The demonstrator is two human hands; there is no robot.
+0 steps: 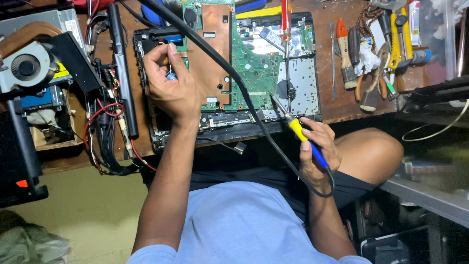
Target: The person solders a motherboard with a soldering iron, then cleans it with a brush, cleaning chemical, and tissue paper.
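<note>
An opened laptop base [146, 122] lies on the wooden bench, its green circuit board [256, 68] and copper-coloured plate [212, 44] exposed. My left hand [168, 83] rests on the board's left side, fingers pinched on a small part that is mostly hidden. My right hand [317, 151] grips a soldering iron [300, 134] with a yellow and blue handle, near the laptop's front edge. Its metal tip points up-left toward the board. The iron's thick black cable [220, 63] loops from my wrist across the board to the top.
A red-handled screwdriver [286, 29] lies on the board. Pliers, brushes and other hand tools [371, 54] crowd the right of the bench. A cooling fan [27, 66], a long black battery [122, 68] and red and black wires [105, 132] sit left. My knee [369, 154] is under the bench edge.
</note>
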